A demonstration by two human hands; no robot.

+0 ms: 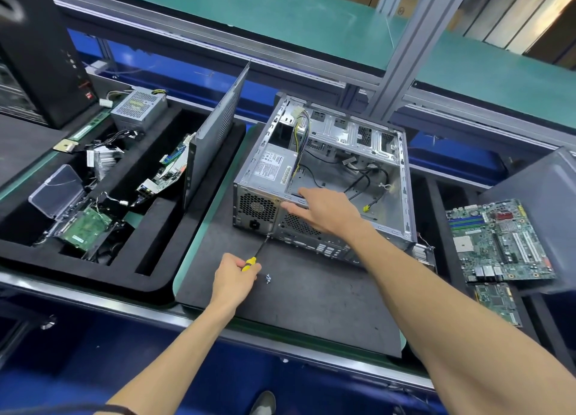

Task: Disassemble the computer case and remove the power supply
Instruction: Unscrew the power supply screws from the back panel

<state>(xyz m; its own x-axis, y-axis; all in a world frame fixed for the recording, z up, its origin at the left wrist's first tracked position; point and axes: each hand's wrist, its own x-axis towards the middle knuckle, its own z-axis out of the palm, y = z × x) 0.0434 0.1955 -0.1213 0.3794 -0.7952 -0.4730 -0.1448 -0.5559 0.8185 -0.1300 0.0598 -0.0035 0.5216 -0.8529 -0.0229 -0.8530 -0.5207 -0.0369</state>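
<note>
Your left hand [232,274] has its grip closed on the yellow-handled screwdriver [257,255], whose shaft runs up and away from that grip to a screw at the lower rear edge of the computer case [343,177]. The power supply [265,177] sits just beyond the tip, inside the case's near-left corner. Your right hand [324,210] rests open-fingered on the case's rear rim, steadying it, nearer the supply. The supply's label is too small to read.
</note>
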